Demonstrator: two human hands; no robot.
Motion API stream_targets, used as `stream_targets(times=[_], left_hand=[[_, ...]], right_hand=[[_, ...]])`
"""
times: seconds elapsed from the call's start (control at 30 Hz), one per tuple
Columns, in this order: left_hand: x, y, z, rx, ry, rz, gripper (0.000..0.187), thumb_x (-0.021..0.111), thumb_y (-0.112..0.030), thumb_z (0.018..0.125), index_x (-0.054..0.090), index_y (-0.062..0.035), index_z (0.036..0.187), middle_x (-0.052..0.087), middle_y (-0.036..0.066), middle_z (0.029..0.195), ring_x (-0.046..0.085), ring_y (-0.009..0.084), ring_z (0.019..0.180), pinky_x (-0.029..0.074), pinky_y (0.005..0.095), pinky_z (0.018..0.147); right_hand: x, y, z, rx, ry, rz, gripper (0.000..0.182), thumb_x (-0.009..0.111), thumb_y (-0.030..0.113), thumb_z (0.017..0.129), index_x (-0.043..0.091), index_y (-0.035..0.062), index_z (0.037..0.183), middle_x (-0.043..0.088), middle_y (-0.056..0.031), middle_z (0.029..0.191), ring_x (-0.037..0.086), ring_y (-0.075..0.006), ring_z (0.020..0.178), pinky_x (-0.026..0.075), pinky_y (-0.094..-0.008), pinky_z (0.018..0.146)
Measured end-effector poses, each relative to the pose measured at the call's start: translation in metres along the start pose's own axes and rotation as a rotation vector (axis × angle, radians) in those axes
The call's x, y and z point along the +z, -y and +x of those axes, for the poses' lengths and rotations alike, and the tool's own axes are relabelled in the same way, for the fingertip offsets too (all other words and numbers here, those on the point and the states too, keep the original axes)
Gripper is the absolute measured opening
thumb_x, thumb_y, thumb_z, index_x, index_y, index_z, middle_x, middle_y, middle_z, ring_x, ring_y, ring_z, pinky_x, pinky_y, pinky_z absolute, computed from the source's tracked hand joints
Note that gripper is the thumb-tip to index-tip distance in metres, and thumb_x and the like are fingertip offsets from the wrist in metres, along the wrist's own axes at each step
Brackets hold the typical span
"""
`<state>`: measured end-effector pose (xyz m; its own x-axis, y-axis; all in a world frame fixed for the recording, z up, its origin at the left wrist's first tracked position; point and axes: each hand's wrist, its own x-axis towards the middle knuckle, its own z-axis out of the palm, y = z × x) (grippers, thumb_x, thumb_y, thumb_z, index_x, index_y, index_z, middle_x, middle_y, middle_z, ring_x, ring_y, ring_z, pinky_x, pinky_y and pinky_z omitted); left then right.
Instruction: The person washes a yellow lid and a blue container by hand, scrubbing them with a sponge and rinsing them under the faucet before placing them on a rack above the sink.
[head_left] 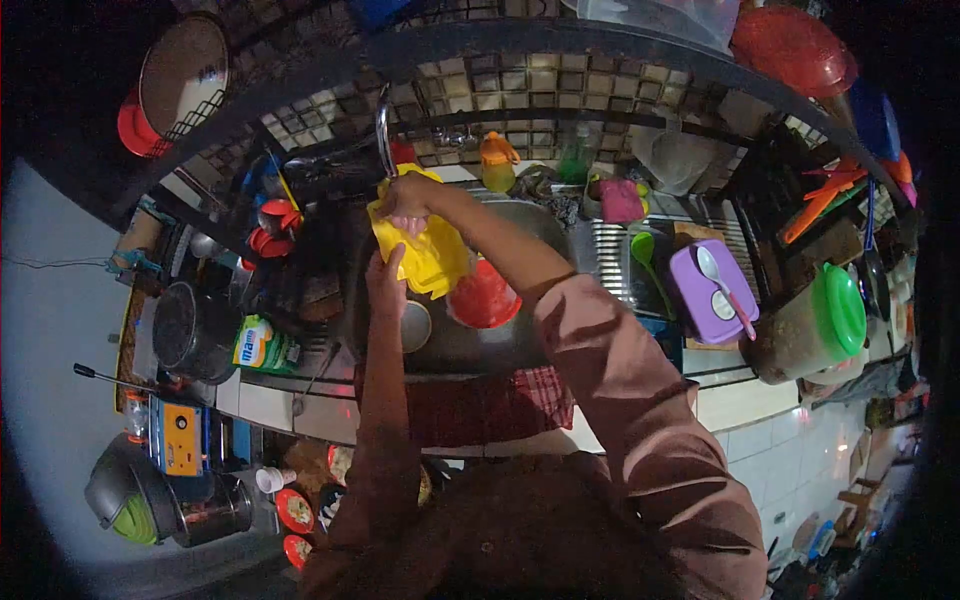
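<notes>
Over the sink [540, 345], a yellow plastic dish [435, 262] with a wavy edge is held tilted below the curved tap [383, 135]. My left hand [388, 285] grips its lower left edge. Against the upper part of the dish, my right hand [408, 200] presses with curled fingers; whatever they may hold is hidden. A red bowl [485, 297] lies in the basin just under the dish. Beside it sits a small round pale-rimmed bowl [414, 326], close to my left wrist.
Right of the sink are a purple lidded box [712, 290] with a spoon [722, 285] on it, a green spoon [648, 262] and a green-lidded container [810, 325]. A detergent pouch [262, 345] stands left. An orange-topped bottle [498, 165] is behind. A red checked cloth [540, 400] hangs in front.
</notes>
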<state>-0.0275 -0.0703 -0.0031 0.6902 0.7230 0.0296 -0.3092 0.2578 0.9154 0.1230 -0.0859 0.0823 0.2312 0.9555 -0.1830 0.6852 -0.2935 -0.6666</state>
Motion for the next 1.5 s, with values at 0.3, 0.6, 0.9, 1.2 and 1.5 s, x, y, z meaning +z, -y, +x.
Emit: stream_targets(times=[0.3, 0.6, 0.9, 1.2, 1.5], left_hand=[[-0.004, -0.024, -0.015, -0.077, -0.06, 0.514, 0.023, 0.06, -0.021, 0.071, 0.055, -0.0017, 0.081, 0.053, 0.002, 0.065, 0.053, 0.0114, 0.053, 0.038, 0.0233, 0.043], [-0.006, -0.036, -0.022, -0.35, 0.037, 0.394, 0.024, 0.06, -0.019, 0.07, 0.056, -0.0023, 0.087, 0.058, 0.004, 0.08, 0.058, 0.0143, 0.069, 0.045, 0.0254, 0.058], [0.007, 0.004, -0.007, -0.195, 0.246, -0.055, 0.025, 0.053, -0.007, 0.078, 0.049, -0.0008, 0.102, 0.054, 0.006, 0.097, 0.054, 0.0162, 0.088, 0.043, 0.0298, 0.076], [0.019, 0.025, 0.004, -0.043, 0.275, -0.175, 0.024, 0.051, -0.004, 0.08, 0.047, -0.001, 0.103, 0.053, 0.005, 0.098, 0.052, 0.0139, 0.09, 0.041, 0.0276, 0.078], [0.001, 0.017, -0.001, -0.022, 0.108, -0.108, 0.022, 0.054, -0.009, 0.078, 0.049, -0.0022, 0.098, 0.054, 0.006, 0.095, 0.053, 0.016, 0.088, 0.043, 0.029, 0.076]], right_hand=[[0.02, -0.019, 0.04, -0.259, -0.016, -0.738, 0.024, 0.052, 0.021, 0.07, 0.062, 0.0065, 0.086, 0.06, -0.0127, 0.091, 0.057, -0.0271, 0.083, 0.046, -0.0359, 0.067], [0.015, 0.001, 0.019, -0.103, -0.327, -0.55, 0.025, 0.059, 0.03, 0.067, 0.063, 0.0069, 0.077, 0.061, -0.011, 0.08, 0.058, -0.0263, 0.078, 0.046, -0.0368, 0.066], [0.004, 0.021, -0.022, -0.205, -0.174, -0.179, 0.03, 0.054, 0.038, 0.072, 0.061, 0.009, 0.07, 0.06, -0.0093, 0.069, 0.059, -0.0242, 0.064, 0.046, -0.0355, 0.063], [0.001, -0.006, -0.006, -0.223, -0.202, -0.316, 0.022, 0.049, 0.016, 0.074, 0.055, 0.0061, 0.093, 0.062, -0.0083, 0.068, 0.06, -0.0227, 0.061, 0.048, -0.0407, 0.06], [-0.002, 0.016, -0.042, -0.074, 0.059, 0.782, 0.047, 0.036, -0.004, 0.074, 0.028, 0.0067, 0.119, 0.054, -0.0168, 0.097, 0.059, -0.0175, 0.081, 0.048, -0.0227, 0.055]])
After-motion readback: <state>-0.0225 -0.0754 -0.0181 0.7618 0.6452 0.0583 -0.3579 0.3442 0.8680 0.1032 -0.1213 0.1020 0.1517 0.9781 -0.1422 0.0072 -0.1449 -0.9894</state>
